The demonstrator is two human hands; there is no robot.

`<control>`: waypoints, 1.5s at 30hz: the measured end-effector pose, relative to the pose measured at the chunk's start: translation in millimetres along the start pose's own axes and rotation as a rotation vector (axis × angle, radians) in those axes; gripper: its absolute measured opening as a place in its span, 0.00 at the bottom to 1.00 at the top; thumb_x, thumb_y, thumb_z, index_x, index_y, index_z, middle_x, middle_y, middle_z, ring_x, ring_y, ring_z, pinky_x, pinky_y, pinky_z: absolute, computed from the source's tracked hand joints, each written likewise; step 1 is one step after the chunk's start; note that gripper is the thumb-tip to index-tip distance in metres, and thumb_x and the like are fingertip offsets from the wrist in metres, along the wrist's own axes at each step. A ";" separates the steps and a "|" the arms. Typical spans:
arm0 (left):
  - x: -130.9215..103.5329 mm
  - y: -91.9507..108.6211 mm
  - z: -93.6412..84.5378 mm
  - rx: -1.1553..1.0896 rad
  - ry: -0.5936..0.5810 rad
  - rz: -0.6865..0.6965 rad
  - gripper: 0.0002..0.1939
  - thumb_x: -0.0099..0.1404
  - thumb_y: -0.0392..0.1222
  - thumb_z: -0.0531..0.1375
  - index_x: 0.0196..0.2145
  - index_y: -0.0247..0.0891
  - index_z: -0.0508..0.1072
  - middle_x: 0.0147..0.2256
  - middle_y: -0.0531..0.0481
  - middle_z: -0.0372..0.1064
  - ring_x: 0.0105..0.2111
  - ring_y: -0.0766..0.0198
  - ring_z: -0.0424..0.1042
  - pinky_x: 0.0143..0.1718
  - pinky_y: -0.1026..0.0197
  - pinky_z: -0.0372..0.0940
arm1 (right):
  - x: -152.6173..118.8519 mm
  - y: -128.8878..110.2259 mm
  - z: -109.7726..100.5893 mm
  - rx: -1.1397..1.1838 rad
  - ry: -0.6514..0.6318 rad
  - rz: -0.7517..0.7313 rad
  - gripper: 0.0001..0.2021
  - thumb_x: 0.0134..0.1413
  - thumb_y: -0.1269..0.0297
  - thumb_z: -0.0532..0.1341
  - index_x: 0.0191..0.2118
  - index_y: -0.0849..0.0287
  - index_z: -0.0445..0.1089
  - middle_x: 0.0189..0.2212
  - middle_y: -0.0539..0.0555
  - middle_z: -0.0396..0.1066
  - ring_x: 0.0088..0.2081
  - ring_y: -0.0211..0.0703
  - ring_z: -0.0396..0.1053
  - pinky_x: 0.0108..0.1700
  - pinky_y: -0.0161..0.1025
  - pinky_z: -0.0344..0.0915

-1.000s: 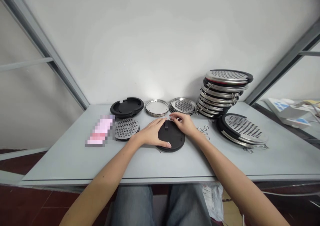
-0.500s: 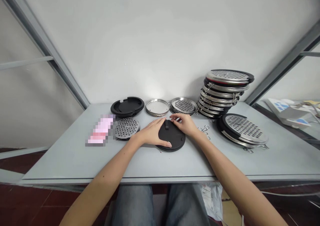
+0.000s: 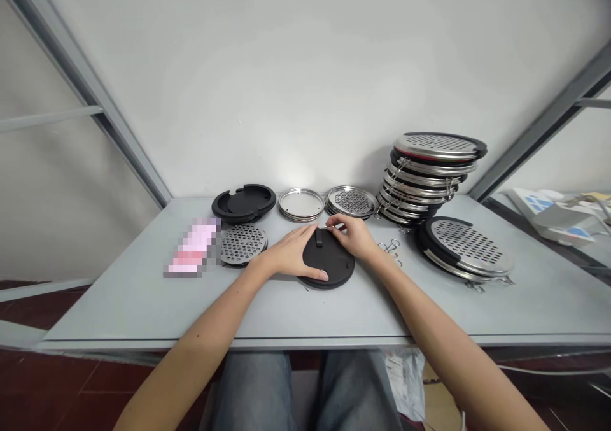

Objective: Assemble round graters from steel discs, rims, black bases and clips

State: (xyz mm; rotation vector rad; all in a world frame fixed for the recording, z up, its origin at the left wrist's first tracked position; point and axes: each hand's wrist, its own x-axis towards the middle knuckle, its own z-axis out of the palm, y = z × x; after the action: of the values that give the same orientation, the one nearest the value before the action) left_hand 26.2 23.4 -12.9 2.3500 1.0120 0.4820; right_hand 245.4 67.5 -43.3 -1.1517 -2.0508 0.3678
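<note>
A flat black round disc lies on the table in front of me. My left hand grips its left side, thumb on the near part of the top and fingers reaching to the far edge. A black binder clip sits at that far edge, its wire handles partly hidden by my fingers. My right hand is closed in a pinch at the clip's silver handle, over the disc's far right edge. To the right of this hand lie several loose binder clips.
Perforated metal discs, black ring-edged trays, plain metal lids and perforated metal lids line the back. At right stand a tall clipped stack and a lower clipped assembly. A blurred pink item lies left.
Both hands stay at the disc and clip almost unmoved. Only a slight shift of the right fingertips at the clip's handle shows.
</note>
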 end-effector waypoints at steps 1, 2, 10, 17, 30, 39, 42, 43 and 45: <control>0.1 1.0 -0.6 -0.003 0.003 0.009 0.60 0.44 0.66 0.67 0.66 0.41 0.45 0.64 0.38 0.50 0.63 0.42 0.51 0.61 0.44 0.52 | -0.1 -0.5 -0.3 0.008 0.000 0.000 0.07 0.53 0.70 0.58 0.37 0.58 0.72 0.34 0.53 0.76 0.37 0.43 0.73 0.39 0.38 0.68; 0.1 1.9 -1.1 -0.007 0.007 0.017 0.58 0.44 0.66 0.67 0.66 0.42 0.47 0.63 0.39 0.51 0.62 0.42 0.52 0.60 0.44 0.53 | -0.2 -1.2 -0.6 0.015 0.000 -0.003 0.07 0.54 0.70 0.58 0.37 0.58 0.72 0.34 0.53 0.76 0.37 0.43 0.73 0.39 0.38 0.68; -0.1 5.4 -2.7 -0.079 0.033 0.038 0.56 0.43 0.62 0.70 0.64 0.44 0.52 0.61 0.40 0.55 0.61 0.40 0.55 0.59 0.42 0.54 | -1.1 -14.4 -2.8 0.157 0.042 -0.020 0.12 0.55 0.66 0.58 0.45 0.59 0.71 0.34 0.55 0.76 0.37 0.44 0.73 0.38 0.39 0.70; -0.5 0.4 -0.4 -0.056 0.019 0.019 0.59 0.43 0.64 0.69 0.66 0.40 0.48 0.64 0.38 0.49 0.64 0.40 0.49 0.61 0.41 0.50 | -1.2 -20.3 -0.6 0.350 -0.022 0.000 0.12 0.53 0.65 0.61 0.44 0.59 0.72 0.41 0.56 0.75 0.37 0.42 0.74 0.41 0.39 0.71; -0.1 5.5 -3.0 -0.061 0.032 0.045 0.53 0.44 0.63 0.69 0.62 0.43 0.55 0.59 0.39 0.57 0.59 0.41 0.57 0.58 0.42 0.56 | -0.3 -21.1 -1.8 0.321 -0.009 0.001 0.11 0.51 0.63 0.62 0.41 0.59 0.74 0.37 0.55 0.76 0.35 0.42 0.74 0.38 0.39 0.71; -0.2 4.6 -2.7 -0.079 0.032 0.042 0.55 0.43 0.61 0.70 0.64 0.44 0.52 0.61 0.40 0.55 0.61 0.41 0.55 0.59 0.42 0.54 | 0.0 -22.5 -2.5 0.334 0.014 0.016 0.12 0.52 0.61 0.62 0.41 0.60 0.73 0.38 0.56 0.77 0.36 0.43 0.74 0.39 0.39 0.71; -0.6 4.0 -2.9 -0.065 0.025 0.042 0.55 0.44 0.62 0.69 0.64 0.43 0.52 0.61 0.40 0.55 0.61 0.42 0.55 0.59 0.43 0.54 | 0.5 -20.9 -2.2 0.289 0.064 0.053 0.11 0.52 0.61 0.62 0.39 0.60 0.74 0.35 0.56 0.77 0.35 0.43 0.74 0.38 0.39 0.70; -0.7 3.7 -2.8 -0.058 0.021 0.037 0.55 0.44 0.63 0.69 0.64 0.43 0.52 0.61 0.39 0.55 0.61 0.42 0.55 0.59 0.43 0.54 | 0.7 -20.0 -2.0 0.265 0.082 0.067 0.10 0.53 0.61 0.61 0.38 0.60 0.74 0.34 0.55 0.77 0.35 0.43 0.73 0.37 0.38 0.70; -0.9 3.0 -2.5 -0.045 0.015 0.016 0.55 0.44 0.64 0.68 0.64 0.42 0.53 0.61 0.39 0.55 0.61 0.41 0.55 0.59 0.44 0.54 | 1.2 -17.8 -1.5 0.215 0.104 0.089 0.09 0.54 0.62 0.60 0.37 0.60 0.74 0.33 0.55 0.77 0.34 0.43 0.73 0.36 0.38 0.69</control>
State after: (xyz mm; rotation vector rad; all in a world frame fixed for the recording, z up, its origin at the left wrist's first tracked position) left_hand 26.0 21.8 -9.3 2.3196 0.9796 0.5238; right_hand 235.2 58.4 -31.7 -1.1086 -1.8247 0.5468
